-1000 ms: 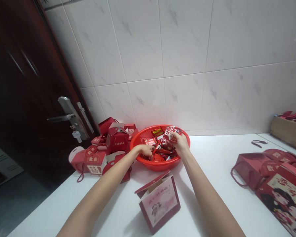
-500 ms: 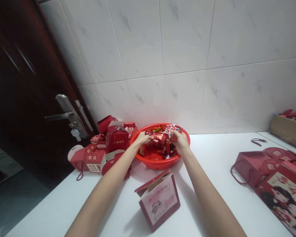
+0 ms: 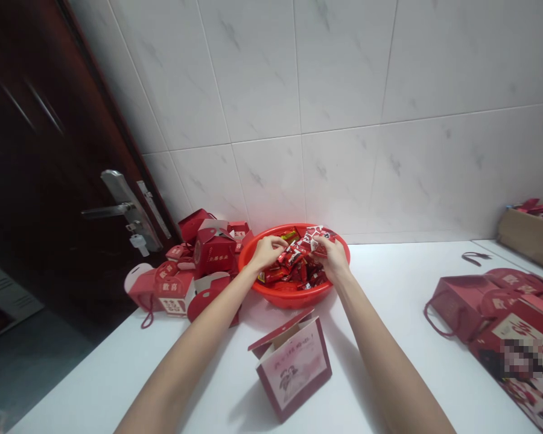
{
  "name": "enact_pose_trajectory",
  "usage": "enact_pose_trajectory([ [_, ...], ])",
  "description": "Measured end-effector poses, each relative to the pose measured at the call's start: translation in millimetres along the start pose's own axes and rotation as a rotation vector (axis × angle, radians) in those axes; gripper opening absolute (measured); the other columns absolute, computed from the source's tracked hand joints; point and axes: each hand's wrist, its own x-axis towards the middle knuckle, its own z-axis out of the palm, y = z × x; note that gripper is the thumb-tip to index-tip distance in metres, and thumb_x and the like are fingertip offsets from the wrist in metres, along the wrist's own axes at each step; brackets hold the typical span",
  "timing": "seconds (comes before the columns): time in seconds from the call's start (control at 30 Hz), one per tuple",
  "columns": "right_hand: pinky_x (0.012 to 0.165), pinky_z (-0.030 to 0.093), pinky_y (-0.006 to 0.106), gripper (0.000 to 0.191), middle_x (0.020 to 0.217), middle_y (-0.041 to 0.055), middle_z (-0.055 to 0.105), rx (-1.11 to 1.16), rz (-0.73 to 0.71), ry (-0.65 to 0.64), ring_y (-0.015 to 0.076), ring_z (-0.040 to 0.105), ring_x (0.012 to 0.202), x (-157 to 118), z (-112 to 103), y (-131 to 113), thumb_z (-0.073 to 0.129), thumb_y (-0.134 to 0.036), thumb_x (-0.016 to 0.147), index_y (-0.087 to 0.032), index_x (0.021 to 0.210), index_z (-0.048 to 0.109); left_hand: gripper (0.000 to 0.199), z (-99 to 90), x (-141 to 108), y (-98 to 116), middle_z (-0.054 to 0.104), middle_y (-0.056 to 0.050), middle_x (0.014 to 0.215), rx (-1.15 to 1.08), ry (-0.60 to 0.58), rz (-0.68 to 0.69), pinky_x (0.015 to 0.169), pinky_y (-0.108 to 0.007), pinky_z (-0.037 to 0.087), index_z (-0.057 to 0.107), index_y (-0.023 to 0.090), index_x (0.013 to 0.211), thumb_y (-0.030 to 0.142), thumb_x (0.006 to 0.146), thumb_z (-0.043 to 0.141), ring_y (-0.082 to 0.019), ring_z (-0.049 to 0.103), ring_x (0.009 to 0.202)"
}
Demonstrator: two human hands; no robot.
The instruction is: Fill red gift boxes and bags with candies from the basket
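A red plastic basket (image 3: 294,299) stands against the wall, holding many small wrapped candies (image 3: 289,274), mostly red. Over its right side, my right hand (image 3: 333,258) is closed around several red-and-white candy packets (image 3: 312,236). My left hand (image 3: 266,252) is above the basket's left side, fingers bent and slightly apart, with nothing visible in them. In front of the basket, between my forearms, a dark red paper gift box (image 3: 294,371) stands tilted with its top flaps open and a pink printed front. What is inside the box is hidden.
Several red gift boxes (image 3: 215,247) are heaped left of the basket, beside a dark door with a metal handle (image 3: 122,205). To the right lie more red boxes (image 3: 461,301), a dark cord (image 3: 476,258) and a cardboard carton (image 3: 527,238). A tiled wall (image 3: 344,181) backs the white table.
My left hand has come off the red packet between my hands and drawn slightly up and back. My right hand still grips its packets. The gift box stays put.
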Motion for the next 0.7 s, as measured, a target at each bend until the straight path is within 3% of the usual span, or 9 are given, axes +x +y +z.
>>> enact_pose_trajectory([
  [0.1,0.046,0.053,0.024,0.021,0.057,-0.004,0.063,-0.003,-0.006,-0.006,0.0132,0.06,0.057,0.6,-0.5,0.8,0.078,-0.022,0.053,-0.019,0.063,0.06,0.029,6.7,-4.8,5.9,0.076,-0.002,0.072,0.009,-0.496,0.097,0.073,-0.023,0.053,0.078,0.018,0.07,0.007,0.066,0.051,-0.018,0.07,0.074],
  [0.17,0.046,0.053,0.024,0.021,0.057,-0.004,0.063,-0.003,-0.006,-0.012,0.0131,0.06,0.056,1.2,-1.1,1.5,0.078,-0.022,0.054,-0.019,0.064,0.06,0.034,11.0,-5.9,6.8,0.078,-0.002,0.078,0.091,-0.644,0.12,0.075,-0.023,0.053,0.079,0.02,0.075,0.005,0.063,0.051,-0.019,0.071,0.079],
  [0.27,0.045,0.052,0.024,0.022,0.058,-0.0041,0.063,-0.002,-0.008,-0.011,0.0129,0.06,0.054,2.0,-1.7,2.5,0.078,-0.022,0.053,-0.02,0.065,0.06,0.047,13.1,-3.2,3.5,0.079,-0.002,0.097,0.279,-0.532,0.121,0.084,-0.023,0.05,0.079,0.024,0.095,0.003,0.063,0.052,-0.02,0.071,0.093],
  [0.37,0.046,0.053,0.024,0.022,0.058,-0.0041,0.063,0.006,-0.014,-0.014,0.0129,0.06,0.055,2.0,-1.4,2.3,0.078,-0.021,0.053,-0.02,0.065,0.06,0.052,10.7,1.3,-1.5,0.077,-0.004,0.103,0.475,-0.448,0.059,0.086,-0.025,0.049,0.076,0.026,0.107,0.004,0.063,0.058,-0.024,0.07,0.098],
  [0.57,0.046,0.054,0.024,0.02,0.057,-0.0045,0.061,0.004,-0.004,-0.013,0.0124,0.059,0.054,0.1,0.1,0.2,0.077,-0.02,0.053,-0.02,0.064,0.061,0.068,7.7,2.0,-1.8,0.066,-0.013,0.13,0.597,-0.465,0.068,0.095,-0.033,0.047,0.062,0.022,0.132,0.006,0.065,0.062,-0.031,0.061,0.118],
  [0.7,0.047,0.054,0.024,0.02,0.056,-0.0052,0.061,0.0,-0.011,-0.011,0.0119,0.058,0.053,0.4,-0.4,0.8,0.078,-0.021,0.054,-0.02,0.063,0.06,0.062,11.3,0.4,1.5,0.068,-0.014,0.121,0.744,-0.543,0.093,0.092,-0.037,0.049,0.067,0.021,0.124,0.01,0.063,0.069,-0.035,0.064,0.111],
])
